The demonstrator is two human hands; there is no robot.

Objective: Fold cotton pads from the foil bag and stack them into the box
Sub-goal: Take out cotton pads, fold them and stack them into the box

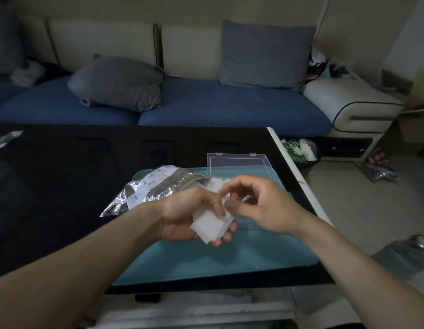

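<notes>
Left hand [182,217]: palm up above the teal mat [206,264], fingers curled under a small stack of white cotton pads [209,227], thumb laid on top.
Right hand [258,205]: fingers bent, thumb and forefinger seemingly pinching the upper edge of the stack; the contact is partly hidden.
Foil bag [149,191]: crumpled, lying on the mat's far left corner, mouth turned toward the hands, more white pads showing at its opening.
Box [239,167]: clear plastic, lid raised, at the mat's far edge behind the hands.
Table [64,186]: glossy black, bearing the mat.
Sofa [182,103]: blue-cushioned, beyond the table.
</notes>
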